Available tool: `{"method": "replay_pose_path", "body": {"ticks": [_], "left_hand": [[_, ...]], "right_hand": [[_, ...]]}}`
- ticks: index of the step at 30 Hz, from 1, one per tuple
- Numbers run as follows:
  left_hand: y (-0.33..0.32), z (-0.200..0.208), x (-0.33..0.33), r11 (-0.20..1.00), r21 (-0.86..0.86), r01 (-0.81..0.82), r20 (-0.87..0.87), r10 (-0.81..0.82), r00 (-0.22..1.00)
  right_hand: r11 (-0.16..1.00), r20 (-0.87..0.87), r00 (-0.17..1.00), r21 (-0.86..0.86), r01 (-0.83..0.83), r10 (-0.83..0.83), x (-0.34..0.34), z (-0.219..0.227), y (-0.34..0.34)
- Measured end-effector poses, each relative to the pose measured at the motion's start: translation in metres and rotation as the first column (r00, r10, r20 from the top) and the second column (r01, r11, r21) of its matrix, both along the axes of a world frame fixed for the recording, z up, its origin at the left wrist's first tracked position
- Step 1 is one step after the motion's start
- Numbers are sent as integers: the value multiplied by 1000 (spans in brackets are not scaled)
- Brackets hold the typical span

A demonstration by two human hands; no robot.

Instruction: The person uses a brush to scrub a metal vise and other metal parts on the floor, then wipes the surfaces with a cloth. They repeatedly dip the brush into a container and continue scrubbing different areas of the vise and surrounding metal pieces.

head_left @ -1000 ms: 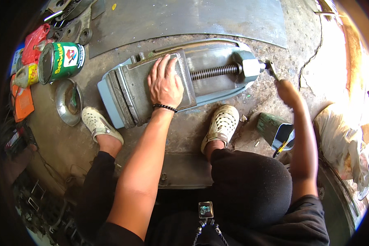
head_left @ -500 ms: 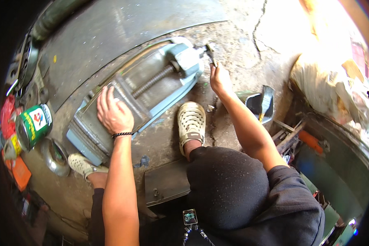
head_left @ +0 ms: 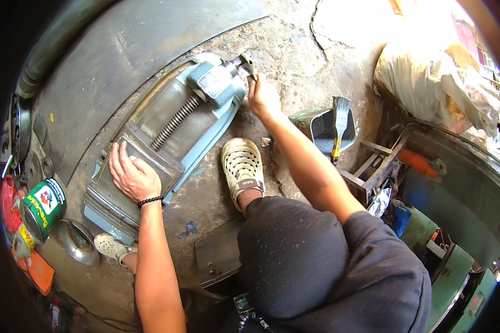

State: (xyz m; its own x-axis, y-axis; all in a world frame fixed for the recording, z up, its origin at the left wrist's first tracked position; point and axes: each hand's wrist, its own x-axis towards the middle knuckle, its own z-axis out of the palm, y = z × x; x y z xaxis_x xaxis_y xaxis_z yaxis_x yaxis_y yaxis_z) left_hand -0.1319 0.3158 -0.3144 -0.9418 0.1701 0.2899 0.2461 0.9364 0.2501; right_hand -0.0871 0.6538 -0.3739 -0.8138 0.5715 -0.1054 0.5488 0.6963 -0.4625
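Note:
A large blue-grey machine vise (head_left: 211, 83) lies at a slant on the floor in front of me, with a bare threaded screw (head_left: 175, 123) showing along its middle. My left hand (head_left: 133, 175) rests flat on the vise's sliding jaw, fingers slightly spread, a dark beaded bracelet at the wrist. At the vise's far right end, my right hand (head_left: 264, 99) is closed around a short metal crank handle (head_left: 246, 60) fitted to the screw end. The fingertips on the handle are partly hidden.
Right of the vise stands an open dark container (head_left: 319, 130) with a paintbrush (head_left: 340, 122) across it. A green can (head_left: 43, 211) and a shiny metal bowl (head_left: 75, 242) are on the left. Sheet metal (head_left: 133, 44) covers the floor beyond the vise; a whitish sack (head_left: 411, 83) sits far right.
The whole view has shifted, so the vise and hands appear further left. My left hand stays on the jaw and my right hand keeps its grip on the crank handle.

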Motion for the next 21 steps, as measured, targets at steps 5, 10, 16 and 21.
{"method": "replay_pose_path", "body": {"ticks": [5, 10, 16, 21], "left_hand": [[1, 1, -1, 1000, -1, 11, -7, -11, 1000], [1, 1, -1, 1000, 1, 0, 2, 0, 1000], [-1, 0, -1, 1000, 21, 8, -3, -8, 1000], [0, 2, -1, 1000, 17, 13, -7, -13, 1000]], "right_hand": [[997, 0, 998, -22, 69, -69, -1, -26, 0], [971, -395, 892, 1, 240, -220, 38, 8, -33], [279, 318, 602, -666, 692, -733, 193, 29, -79], [511, -236, 470, -582, 633, -851, 210, -9, -32]]}}
